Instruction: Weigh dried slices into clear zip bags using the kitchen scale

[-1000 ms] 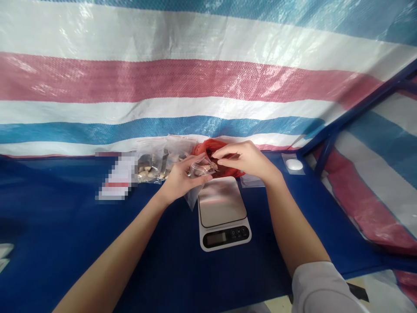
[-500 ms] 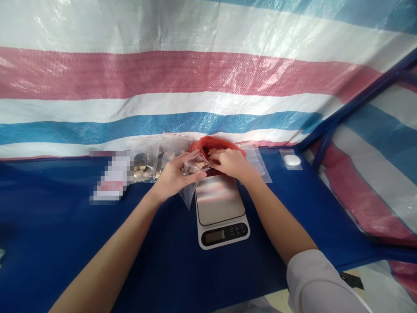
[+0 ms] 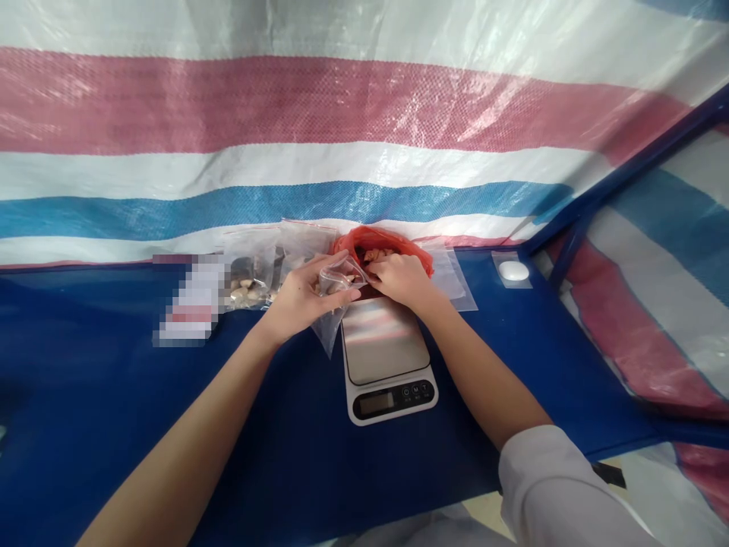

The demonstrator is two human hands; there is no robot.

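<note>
Fingers of the left hand (image 3: 296,302) grip the clear bag (image 3: 329,328) beside the scale (image 3: 386,348) while those of the right hand (image 3: 403,281), hold unclear, dip into the red bag (image 3: 399,238), so a slackened left grip could spill pieces (image 3: 351,279)

The bag (image 3: 403,241) is red, scale (image 3: 388,353) white, tabletop (image 3: 307,456) blue, sheeting (image 3: 285,106) striped red-white-blue.

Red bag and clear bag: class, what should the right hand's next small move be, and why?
Probably, the right hand should lift a piece from the red bag towards the clear bag. It is at the red bag's mouth, beside brown pieces, and the left hand holds the clear bag close by.
</note>
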